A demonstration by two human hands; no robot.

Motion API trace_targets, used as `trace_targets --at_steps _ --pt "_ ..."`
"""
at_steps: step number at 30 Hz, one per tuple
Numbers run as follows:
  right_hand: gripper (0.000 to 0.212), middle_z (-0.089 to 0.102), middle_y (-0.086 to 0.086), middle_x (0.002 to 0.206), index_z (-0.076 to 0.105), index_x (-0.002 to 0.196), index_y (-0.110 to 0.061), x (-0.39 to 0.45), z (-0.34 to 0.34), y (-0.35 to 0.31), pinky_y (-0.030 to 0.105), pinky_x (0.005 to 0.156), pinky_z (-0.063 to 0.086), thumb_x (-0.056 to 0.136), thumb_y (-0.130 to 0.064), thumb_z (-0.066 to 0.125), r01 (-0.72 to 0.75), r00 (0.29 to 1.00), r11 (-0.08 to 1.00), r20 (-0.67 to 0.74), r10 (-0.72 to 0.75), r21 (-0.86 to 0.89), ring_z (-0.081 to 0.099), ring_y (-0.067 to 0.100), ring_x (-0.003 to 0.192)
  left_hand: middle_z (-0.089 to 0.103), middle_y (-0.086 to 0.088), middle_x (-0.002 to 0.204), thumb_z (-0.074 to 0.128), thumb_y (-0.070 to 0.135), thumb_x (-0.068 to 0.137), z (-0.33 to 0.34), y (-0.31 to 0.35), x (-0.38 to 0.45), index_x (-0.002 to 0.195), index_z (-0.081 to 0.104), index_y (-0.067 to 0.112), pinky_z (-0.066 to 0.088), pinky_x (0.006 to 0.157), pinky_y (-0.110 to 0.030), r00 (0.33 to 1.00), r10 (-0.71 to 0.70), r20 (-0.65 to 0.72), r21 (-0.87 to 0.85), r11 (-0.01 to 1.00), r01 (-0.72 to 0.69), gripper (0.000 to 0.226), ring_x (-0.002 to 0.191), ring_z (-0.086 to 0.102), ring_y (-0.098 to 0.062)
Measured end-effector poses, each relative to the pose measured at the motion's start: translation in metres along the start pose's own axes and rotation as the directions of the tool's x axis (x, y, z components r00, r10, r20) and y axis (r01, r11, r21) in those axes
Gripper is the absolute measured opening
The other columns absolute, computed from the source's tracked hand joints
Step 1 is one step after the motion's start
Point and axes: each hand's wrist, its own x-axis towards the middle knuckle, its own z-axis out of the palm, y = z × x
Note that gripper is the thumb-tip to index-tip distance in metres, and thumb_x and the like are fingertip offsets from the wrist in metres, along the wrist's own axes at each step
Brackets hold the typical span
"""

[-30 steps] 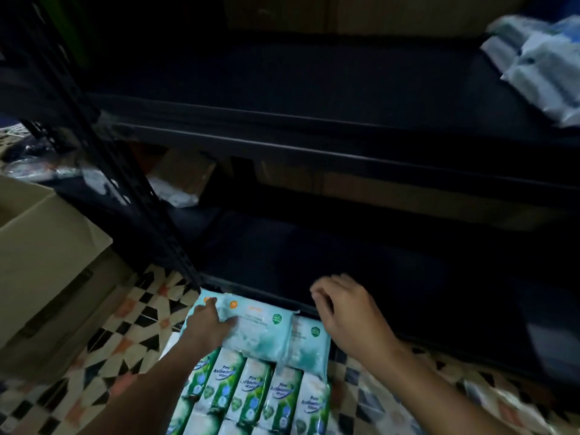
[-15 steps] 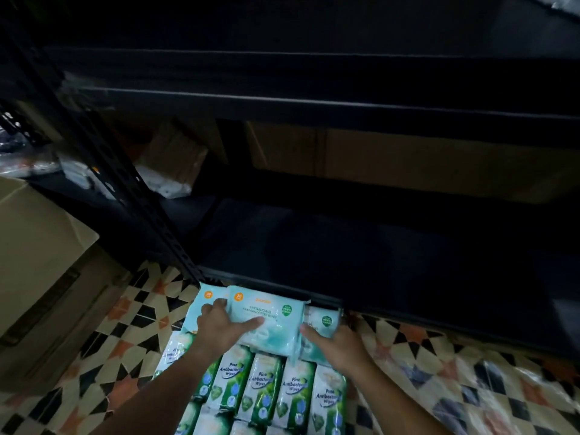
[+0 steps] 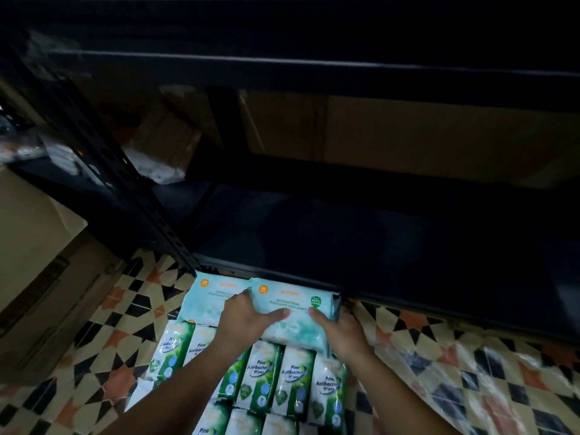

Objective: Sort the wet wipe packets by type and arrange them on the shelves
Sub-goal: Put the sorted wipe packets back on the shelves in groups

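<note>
Both hands have moved in since a moment ago, and now they hold the same pack from its two sides. One second back the right hand was up in the air with nothing in it. The left hand [image 3: 243, 318] grips the left end of the pale blue antibacterial wipes pack [image 3: 293, 304], thumb on top and fingers curled round the edge. The right hand [image 3: 340, 329] grips the right end the same way, thumb on the front.

That pack sits just in front of the dark bottom shelf [image 3: 361, 243], tilted up a little, near the shelf's front lip. A second pale blue pack [image 3: 208, 298] lies just beside it on the left, partly under the left hand.

Below both are the green and white pine wipes packs [image 3: 266, 376], lined up side by side in rows on the floor. The patterned floor tiles [image 3: 470, 356] have black, orange and cream shapes. A cardboard box [image 3: 34, 246] stands at the left, next to the black shelf post [image 3: 125, 183]. It is dark, so things at the back of the shelf are hard to make out.
</note>
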Motion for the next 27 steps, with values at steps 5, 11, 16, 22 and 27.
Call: trace_targets --at_steps 5,11,16,22,27 --pt "0.084 0.061 0.002 0.136 0.053 0.142 -0.019 0.006 -0.004 0.004 0.039 0.103 0.048 0.076 -0.068 0.071 -0.079 0.997 0.995 0.032 0.077 0.056 0.06 0.023 0.12 0.067 0.0 0.076 0.077 0.081 0.053 0.005 -0.001 0.008 0.079 0.059 0.013 0.05 0.06 -0.028 0.998 -0.038 0.046 0.026 0.999 0.037 0.075 0.069 0.062 -0.01" --pt "0.094 0.057 0.005 0.142 0.049 0.144 -0.016 0.011 -0.002 0.005 0.045 0.108 0.045 0.069 -0.069 0.069 -0.116 0.993 0.98 0.031 0.113 0.162 0.058 0.026 0.124 0.064 0.002 0.087 0.082 0.061 0.07 0.007 0.014 0.012 0.085 0.059 0.013 0.041 0.061 -0.022 0.985 -0.069 0.158 0.016 0.998 0.067 0.055 0.079 0.059 -0.009" --pt "0.104 0.055 0.004 0.144 0.045 0.147 -0.019 0.019 0.001 0.014 0.048 0.11 0.043 0.058 -0.066 0.069 -0.134 0.991 0.961 0.014 0.135 0.243 0.056 0.027 0.127 0.063 0.008 0.09 0.078 0.044 0.083 0.018 0.021 0.009 0.082 0.053 0.026 0.049 0.083 -0.028 0.957 -0.09 0.277 -0.123 0.984 0.128 0.03 0.088 0.06 -0.013" --pt "0.07 0.056 0.005 0.141 0.048 0.143 -0.013 0.014 -0.002 0.006 0.045 0.109 0.043 0.085 -0.045 0.072 -0.156 0.988 0.959 0.026 0.154 0.235 0.057 0.027 0.125 0.044 -0.011 0.152 0.073 0.063 0.074 0.028 0.015 0.017 0.152 0.033 0.009 0.04 0.105 -0.037 0.9 -0.153 0.409 -0.221 0.94 0.26 0.103 0.133 0.047 -0.028" --pt "0.07 0.055 0.008 0.142 0.046 0.144 -0.01 0.016 0.0 0.005 0.044 0.108 0.043 0.089 -0.044 0.07 -0.178 0.984 0.957 0.029 0.176 0.23 0.056 0.028 0.126 0.035 -0.013 0.159 0.072 0.062 0.08 0.033 0.008 0.015 0.155 0.024 0.005 0.038 0.102 -0.034 0.924 -0.111 0.366 -0.257 0.942 0.215 0.106 0.14 0.041 -0.028"
